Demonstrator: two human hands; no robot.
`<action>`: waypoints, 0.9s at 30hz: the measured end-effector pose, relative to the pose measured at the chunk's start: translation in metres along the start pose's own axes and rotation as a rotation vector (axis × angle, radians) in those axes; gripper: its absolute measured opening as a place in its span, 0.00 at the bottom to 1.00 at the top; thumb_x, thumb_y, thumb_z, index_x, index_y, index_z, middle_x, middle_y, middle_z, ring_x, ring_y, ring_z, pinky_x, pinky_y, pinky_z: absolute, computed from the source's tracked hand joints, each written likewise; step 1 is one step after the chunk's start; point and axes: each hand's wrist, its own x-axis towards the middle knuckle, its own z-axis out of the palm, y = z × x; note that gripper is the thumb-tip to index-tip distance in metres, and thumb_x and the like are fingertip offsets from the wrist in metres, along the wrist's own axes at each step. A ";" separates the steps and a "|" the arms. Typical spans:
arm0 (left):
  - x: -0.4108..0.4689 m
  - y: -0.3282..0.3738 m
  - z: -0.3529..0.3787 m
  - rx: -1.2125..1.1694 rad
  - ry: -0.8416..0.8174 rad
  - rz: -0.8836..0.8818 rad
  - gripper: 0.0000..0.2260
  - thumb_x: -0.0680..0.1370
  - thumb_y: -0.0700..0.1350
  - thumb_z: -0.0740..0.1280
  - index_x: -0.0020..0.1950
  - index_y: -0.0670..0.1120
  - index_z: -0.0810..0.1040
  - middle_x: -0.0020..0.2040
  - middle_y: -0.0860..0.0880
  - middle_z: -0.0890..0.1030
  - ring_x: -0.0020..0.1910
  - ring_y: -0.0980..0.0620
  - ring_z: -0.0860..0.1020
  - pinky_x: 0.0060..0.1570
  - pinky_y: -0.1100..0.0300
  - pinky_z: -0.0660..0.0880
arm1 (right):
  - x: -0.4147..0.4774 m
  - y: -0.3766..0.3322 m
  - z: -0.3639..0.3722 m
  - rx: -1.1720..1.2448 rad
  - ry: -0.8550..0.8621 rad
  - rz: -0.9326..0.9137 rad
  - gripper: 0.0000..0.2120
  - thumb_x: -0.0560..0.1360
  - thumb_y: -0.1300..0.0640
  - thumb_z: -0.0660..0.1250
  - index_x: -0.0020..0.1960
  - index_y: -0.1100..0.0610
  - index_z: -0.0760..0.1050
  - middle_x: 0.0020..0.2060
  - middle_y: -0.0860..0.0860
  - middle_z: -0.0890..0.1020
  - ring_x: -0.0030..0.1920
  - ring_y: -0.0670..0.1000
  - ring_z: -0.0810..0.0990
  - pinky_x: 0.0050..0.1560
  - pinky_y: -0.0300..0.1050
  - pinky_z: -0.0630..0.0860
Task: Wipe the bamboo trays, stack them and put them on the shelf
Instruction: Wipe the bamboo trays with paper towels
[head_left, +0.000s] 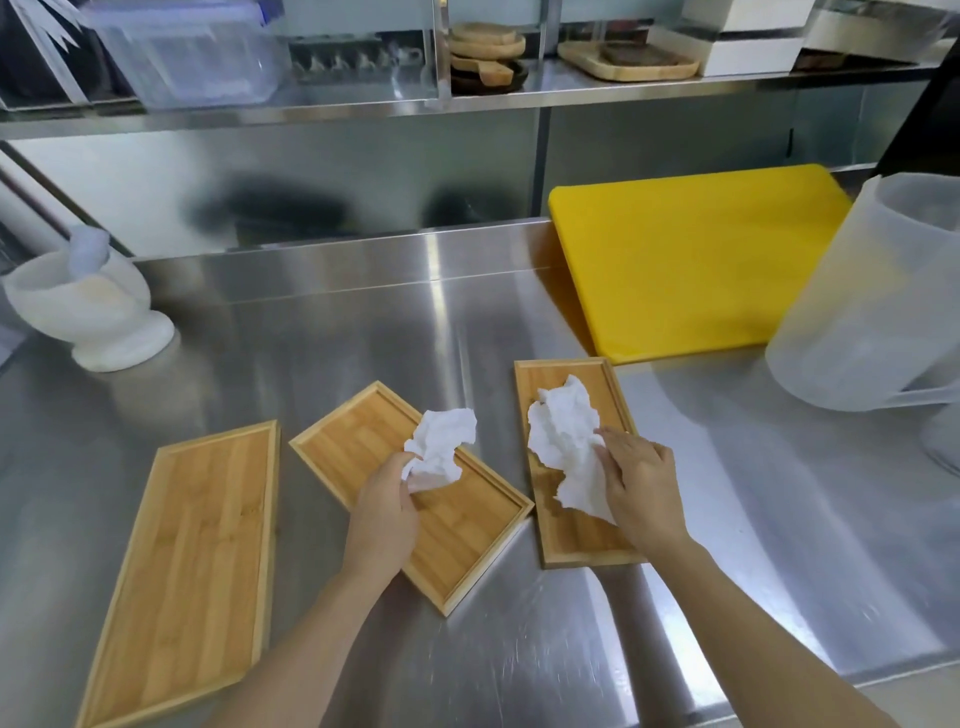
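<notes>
Three flat bamboo trays (187, 561) lie apart; each hand, left hand (384, 512) and right hand (641, 486), grips crumpled white paper (441, 449), with a yellow cutting board (691, 260) close behind

A commercial kitchen prep station.

Brushed stainless steel covers the counter (363, 332), its backsplash and the shelf (623, 85) above; a yellow cutting board (691, 260), a white mortar and pestle (88, 306), a translucent plastic pitcher (872, 301) and stacked wooden serving boards (485, 54) point to food service.
</notes>
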 end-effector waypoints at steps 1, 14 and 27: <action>0.002 0.003 0.002 -0.004 -0.008 -0.014 0.15 0.78 0.33 0.53 0.60 0.44 0.73 0.49 0.49 0.77 0.47 0.49 0.75 0.37 0.63 0.69 | 0.001 0.001 -0.003 0.060 -0.006 0.040 0.11 0.74 0.67 0.61 0.54 0.62 0.77 0.48 0.59 0.83 0.46 0.60 0.79 0.48 0.48 0.70; 0.056 0.012 0.010 0.422 0.109 -0.030 0.13 0.77 0.50 0.62 0.37 0.45 0.67 0.48 0.46 0.73 0.38 0.49 0.70 0.28 0.59 0.60 | 0.047 0.009 0.000 0.004 -0.059 0.406 0.12 0.75 0.51 0.63 0.50 0.60 0.67 0.41 0.59 0.80 0.35 0.57 0.75 0.35 0.46 0.71; 0.068 -0.002 0.027 0.373 -0.081 -0.109 0.29 0.76 0.58 0.62 0.74 0.56 0.54 0.66 0.47 0.72 0.56 0.46 0.77 0.36 0.59 0.68 | 0.093 0.009 0.040 -0.071 -0.327 0.401 0.26 0.73 0.45 0.63 0.63 0.59 0.62 0.51 0.58 0.80 0.50 0.59 0.79 0.42 0.48 0.68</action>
